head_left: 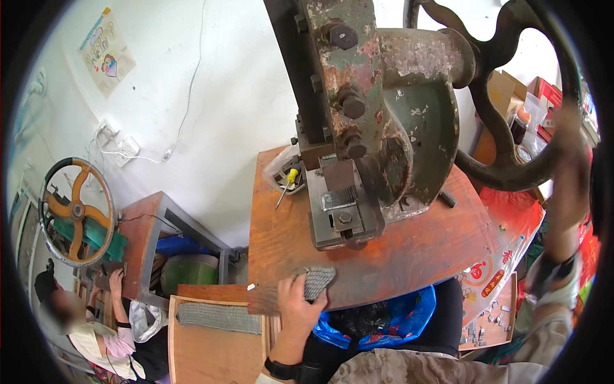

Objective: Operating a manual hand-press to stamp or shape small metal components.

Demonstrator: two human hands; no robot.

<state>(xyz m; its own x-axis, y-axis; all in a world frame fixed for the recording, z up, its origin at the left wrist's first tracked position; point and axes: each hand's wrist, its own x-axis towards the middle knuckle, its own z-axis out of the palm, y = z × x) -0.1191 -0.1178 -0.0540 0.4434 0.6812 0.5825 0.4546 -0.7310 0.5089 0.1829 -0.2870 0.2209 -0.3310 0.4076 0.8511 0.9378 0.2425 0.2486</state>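
Note:
My left hand (299, 302) is closed around a grey ribbed piece (319, 282) at the front edge of the wooden table; its exact kind is unclear. In front of it stands a worn green hand press (416, 128), with a metal die block (345, 221) clamped at its base and a ridged plate (339, 198) under the ram. My right hand (568, 137), smeared by motion, is raised at the rim of the large press wheel (499, 48); its fingers cannot be made out.
A yellow-handled screwdriver (291, 176) rests on a plastic tub of metal parts. A blue bag (416, 313) lies at my lap, and a wooden tray (217, 355) at left holds a grey ribbed strip (217, 318). Another person (96, 339) works at a second wheel (78, 210).

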